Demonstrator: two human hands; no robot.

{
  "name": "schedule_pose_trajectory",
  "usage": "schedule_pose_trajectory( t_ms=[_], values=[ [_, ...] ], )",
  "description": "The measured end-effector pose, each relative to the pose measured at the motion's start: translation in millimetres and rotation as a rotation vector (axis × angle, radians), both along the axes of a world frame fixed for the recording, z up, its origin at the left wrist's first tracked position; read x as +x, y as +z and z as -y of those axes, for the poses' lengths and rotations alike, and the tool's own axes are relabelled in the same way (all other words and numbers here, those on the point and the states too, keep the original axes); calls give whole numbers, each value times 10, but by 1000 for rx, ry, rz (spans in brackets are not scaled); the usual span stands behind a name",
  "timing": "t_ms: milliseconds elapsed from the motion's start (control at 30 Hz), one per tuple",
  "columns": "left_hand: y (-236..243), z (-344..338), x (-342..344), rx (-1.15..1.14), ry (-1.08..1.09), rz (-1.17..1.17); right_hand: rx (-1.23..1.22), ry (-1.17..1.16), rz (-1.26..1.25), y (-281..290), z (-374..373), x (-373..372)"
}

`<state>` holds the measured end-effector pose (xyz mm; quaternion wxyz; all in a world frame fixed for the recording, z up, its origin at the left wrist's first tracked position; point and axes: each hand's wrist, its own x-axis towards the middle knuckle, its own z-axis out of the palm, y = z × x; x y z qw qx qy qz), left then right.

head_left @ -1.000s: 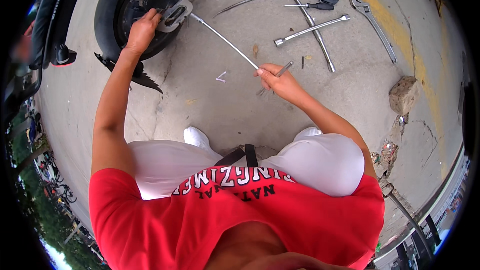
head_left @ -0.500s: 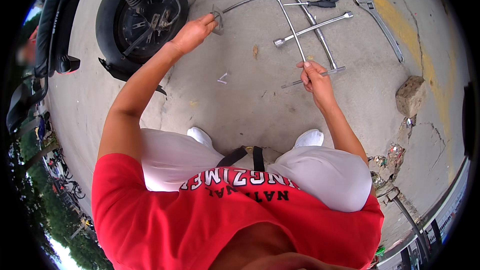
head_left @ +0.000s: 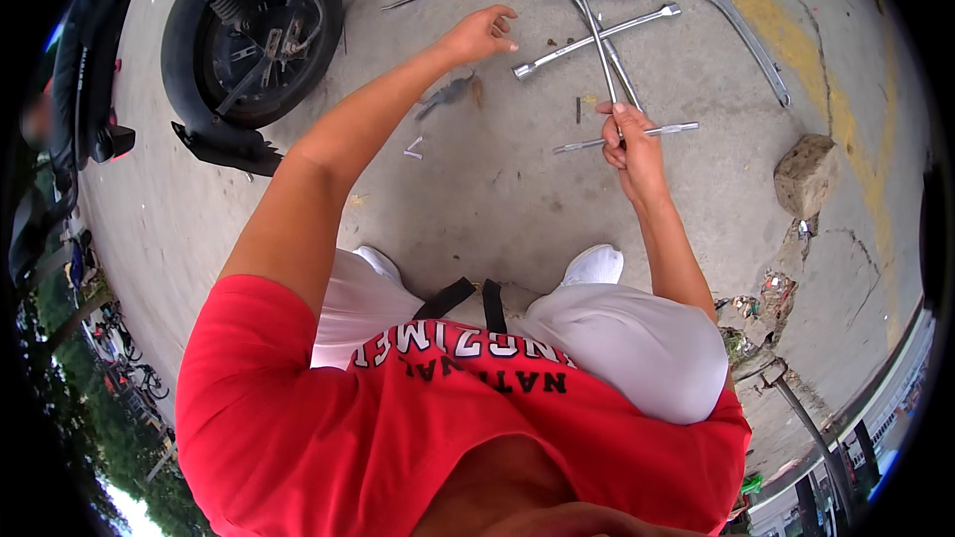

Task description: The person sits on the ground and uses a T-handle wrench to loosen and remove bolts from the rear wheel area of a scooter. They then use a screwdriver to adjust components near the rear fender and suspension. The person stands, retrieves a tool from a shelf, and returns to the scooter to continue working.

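Grips slim silver metal T-wrench (head_left: 603,60) at crossbar (head_left: 676,128) with right hand (head_left: 634,144); extends left hand (head_left: 479,36), empty, loosely curled, left of silver cross-shaped lug wrench (head_left: 567,52). Likely stiff, slick; best held at crossbar.

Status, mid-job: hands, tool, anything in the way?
Left hand open, empty. Right hand holds T-handle wrench. Cross wrench on the ground, behind that shaft in view; clearance unclear.

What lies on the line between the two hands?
The head view shows an arm of the cross wrench and a small dark pin between left hand and right hand.
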<state>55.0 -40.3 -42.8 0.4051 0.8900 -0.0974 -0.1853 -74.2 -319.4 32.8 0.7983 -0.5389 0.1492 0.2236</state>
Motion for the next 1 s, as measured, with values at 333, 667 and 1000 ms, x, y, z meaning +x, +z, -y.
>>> schedule_pose_trajectory(
  t_ms=[333,667,1000],
  values=[
    [-338,-978,-529,593,-179,-42,29,-69,4,63,197,104],
    [233,-175,128,256,155,-187,-161,76,144,184,78,141],
    [445,-671,-511,-1319,538,-407,217,481,84,207,-921,338]
  ],
)
